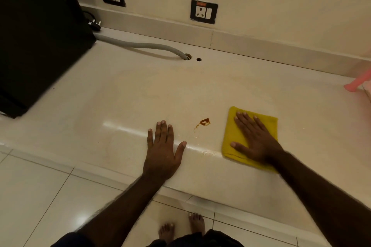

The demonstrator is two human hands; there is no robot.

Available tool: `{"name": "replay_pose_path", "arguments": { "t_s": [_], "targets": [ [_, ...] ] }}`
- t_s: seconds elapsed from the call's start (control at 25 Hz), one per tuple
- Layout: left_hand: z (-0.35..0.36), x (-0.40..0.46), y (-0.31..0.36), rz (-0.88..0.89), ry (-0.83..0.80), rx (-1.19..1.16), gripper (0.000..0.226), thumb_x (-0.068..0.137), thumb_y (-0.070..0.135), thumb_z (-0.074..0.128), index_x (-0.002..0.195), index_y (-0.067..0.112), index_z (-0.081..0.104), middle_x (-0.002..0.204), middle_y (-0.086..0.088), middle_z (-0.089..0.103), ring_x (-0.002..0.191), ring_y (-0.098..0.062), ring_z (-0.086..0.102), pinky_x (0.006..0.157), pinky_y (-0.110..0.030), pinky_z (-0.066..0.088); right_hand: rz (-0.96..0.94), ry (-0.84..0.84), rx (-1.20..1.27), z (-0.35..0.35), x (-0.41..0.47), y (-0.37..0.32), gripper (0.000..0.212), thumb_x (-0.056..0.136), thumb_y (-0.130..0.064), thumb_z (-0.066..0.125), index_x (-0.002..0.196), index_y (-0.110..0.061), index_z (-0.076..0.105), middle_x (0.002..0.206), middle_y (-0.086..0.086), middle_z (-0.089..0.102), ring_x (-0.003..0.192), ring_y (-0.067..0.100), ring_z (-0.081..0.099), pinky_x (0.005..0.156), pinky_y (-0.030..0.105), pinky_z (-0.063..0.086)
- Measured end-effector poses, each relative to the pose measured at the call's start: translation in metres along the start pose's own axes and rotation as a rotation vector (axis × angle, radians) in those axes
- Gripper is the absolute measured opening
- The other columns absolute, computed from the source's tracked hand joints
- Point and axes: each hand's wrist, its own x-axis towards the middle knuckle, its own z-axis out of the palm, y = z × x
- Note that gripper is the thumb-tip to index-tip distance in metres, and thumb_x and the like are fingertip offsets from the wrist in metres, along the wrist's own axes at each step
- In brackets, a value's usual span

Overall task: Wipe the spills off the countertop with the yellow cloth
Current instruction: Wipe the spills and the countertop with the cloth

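From the head view, the person is leaning over the countertop (120, 90) and the job is barely under way — the brown spill (204, 122) is sitting there unwiped, with a thin trail running from it toward the front edge. The yellow cloth (232, 136) is lying folded flat just to the right of that spill, near it but not touching. The right hand (256, 139) is pressing down on the cloth, palm flat and fingers spread, gripping nothing. The left hand (163, 146) is resting open on the bare counter to the left of the spill, fingers splayed, holding nothing. By the look of it, the whole wipe is yet to come — a sweep leftward across the stain.
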Motion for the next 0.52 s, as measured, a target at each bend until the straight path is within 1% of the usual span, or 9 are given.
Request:
{"name": "replay_pose_path", "arguments": {
  "t_s": [0.08, 0.16, 0.2, 0.28, 0.4, 0.52],
  "targets": [
    [0.001, -0.001, 0.0, -0.006, 0.001, 0.002, 0.088, 0.1, 0.071, 0.005, 0.165, 0.012, 0.006, 0.176, -0.01, -0.002, 0.163, -0.023, -0.009, 0.133, -0.053, -0.001, -0.037, 0.047, -0.004, 0.007, -0.027, -0.004, 0.106, 0.093, -0.09, 0.017, 0.172, -0.02, 0.004, 0.181, -0.003, -0.004, 0.169, 0.018, -0.004, 0.136, 0.053, 0.007],
    [0.001, 0.0, 0.0, -0.008, 0.0, 0.0, 0.088, 0.1, 0.071, 0.005, 0.165, 0.013, 0.006, 0.176, -0.01, -0.003, 0.163, -0.022, -0.01, 0.133, -0.053, -0.001, -0.015, 0.084, 0.006, 0.015, -0.054, -0.02, 0.105, 0.095, -0.088, 0.026, 0.172, -0.018, 0.009, 0.182, 0.0, 0.001, 0.169, 0.02, -0.002, 0.134, 0.057, 0.014],
    [0.001, 0.0, 0.0, -0.011, -0.002, -0.004, 0.088, 0.1, 0.071, 0.005, 0.166, 0.013, 0.006, 0.176, -0.009, -0.003, 0.163, -0.022, -0.01, 0.133, -0.053, -0.001, 0.012, 0.093, 0.015, 0.02, -0.065, -0.034, 0.106, 0.095, -0.088, 0.029, 0.172, -0.017, 0.008, 0.182, 0.002, 0.0, 0.169, 0.021, -0.002, 0.134, 0.058, 0.014],
    [0.001, 0.0, 0.0, -0.014, -0.001, -0.001, 0.087, 0.1, 0.071, 0.008, 0.166, 0.013, 0.006, 0.176, -0.009, -0.004, 0.163, -0.021, -0.01, 0.133, -0.054, 0.0, 0.066, 0.101, 0.044, 0.026, -0.078, -0.069, 0.108, 0.094, -0.089, 0.03, 0.172, -0.018, 0.004, 0.182, 0.003, -0.004, 0.169, 0.022, -0.006, 0.135, 0.058, 0.009],
    [0.001, -0.001, 0.001, -0.012, -0.001, 0.021, 0.087, 0.101, 0.07, 0.011, 0.166, 0.012, 0.006, 0.176, -0.009, -0.003, 0.163, -0.021, -0.008, 0.133, -0.053, -0.001, 0.159, 0.092, 0.089, 0.03, -0.075, -0.118, 0.109, 0.094, -0.09, 0.022, 0.171, -0.018, -0.002, 0.181, 0.005, -0.011, 0.168, 0.024, -0.012, 0.135, 0.057, 0.001],
    [-0.001, -0.002, 0.004, -0.015, -0.004, 0.029, 0.087, 0.1, 0.07, 0.012, 0.166, 0.013, 0.007, 0.176, -0.009, -0.001, 0.163, -0.021, -0.007, 0.132, -0.054, -0.002, 0.218, 0.102, 0.122, 0.03, -0.073, -0.13, 0.11, 0.093, -0.092, 0.018, 0.171, -0.018, -0.001, 0.181, 0.004, -0.01, 0.168, 0.024, -0.011, 0.136, 0.057, 0.001]
  ]
}}
